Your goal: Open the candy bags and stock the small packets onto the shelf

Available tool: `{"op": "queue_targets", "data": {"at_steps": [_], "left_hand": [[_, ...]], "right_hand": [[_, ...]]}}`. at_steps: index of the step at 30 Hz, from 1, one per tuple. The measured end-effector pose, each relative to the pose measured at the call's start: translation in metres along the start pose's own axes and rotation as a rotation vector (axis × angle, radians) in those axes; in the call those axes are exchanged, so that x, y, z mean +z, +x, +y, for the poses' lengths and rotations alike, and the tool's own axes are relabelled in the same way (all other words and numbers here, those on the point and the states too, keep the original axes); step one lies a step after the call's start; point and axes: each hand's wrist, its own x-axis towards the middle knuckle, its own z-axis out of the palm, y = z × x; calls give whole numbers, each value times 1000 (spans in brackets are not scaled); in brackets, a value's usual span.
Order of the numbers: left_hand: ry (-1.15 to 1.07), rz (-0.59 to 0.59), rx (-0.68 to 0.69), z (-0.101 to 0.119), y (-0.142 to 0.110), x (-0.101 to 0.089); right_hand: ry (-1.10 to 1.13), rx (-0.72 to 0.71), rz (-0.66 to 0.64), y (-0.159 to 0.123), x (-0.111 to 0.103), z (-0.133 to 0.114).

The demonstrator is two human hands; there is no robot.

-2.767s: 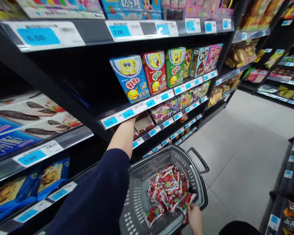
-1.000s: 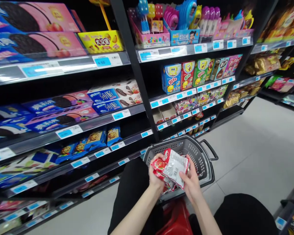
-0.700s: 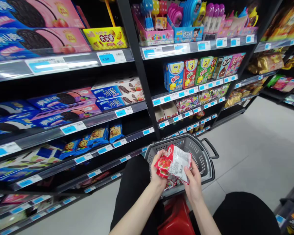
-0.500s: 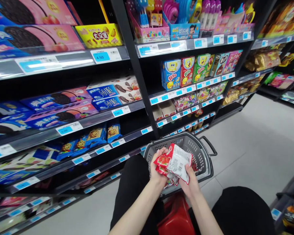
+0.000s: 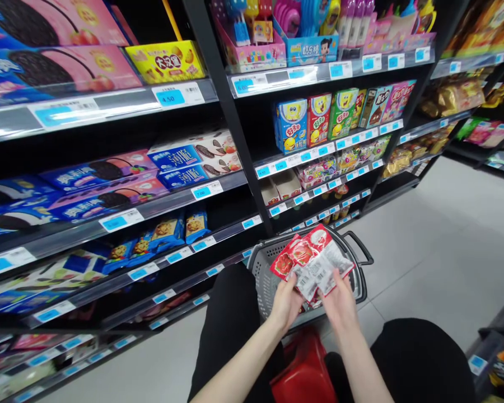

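Several red-and-white candy packets (image 5: pixel 317 258) with strawberry pictures are fanned out between my two hands. My left hand (image 5: pixel 286 305) pinches the lower left corner of the packets. On the right, my right hand (image 5: pixel 339 299) grips their lower right edge, with the thumb on the silvery backs that carry barcodes. Below the packets stands a grey shopping basket (image 5: pixel 273 268) with perforated walls and a black handle. A few more packets show at its bottom; most of its inside is hidden by my hands and the packets.
Shelves hold blue cookie boxes (image 5: pixel 180 157), a yellow box (image 5: pixel 166 61) and cartoon boxes (image 5: pixel 292 126). Low on the right shelf sit open cartons (image 5: pixel 288 184) beside small candy bags (image 5: pixel 313 174). A red object (image 5: pixel 304 369) stands between my knees. Grey floor tiles (image 5: pixel 437 268) stretch right.
Earlier my left arm reached into the low shelf while my right hand touched a packet in the basket. Since then both hands hold packets above the basket, now spread wider and turned upward.
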Motion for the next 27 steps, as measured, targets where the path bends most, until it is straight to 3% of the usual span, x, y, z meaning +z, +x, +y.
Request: {"op": "queue_targets", "data": {"at_steps": [6,10,15,19,21,24,27], "left_hand": [[12,110,59,12,0,-2],[168,145,75,13,-1,-2],[244,199,171,10,2,-5],[136,183,202,6,3,-8],[86,146,206,3,3,-10],[188,167,206,-1,6,-18],[341,212,201,-4,21,-35]], "right_hand": [[-11,-48,168,28,-40,-36],[-37,-82,153,28,-46,-38],[-74,-17,37,13,-25,-18],[-252,-64,9,6,-15,12],[-367,-105,46,5,-15,30],[-474,-95,60,7,-20,51],[-552,-69,39,18,-31,54]]}}
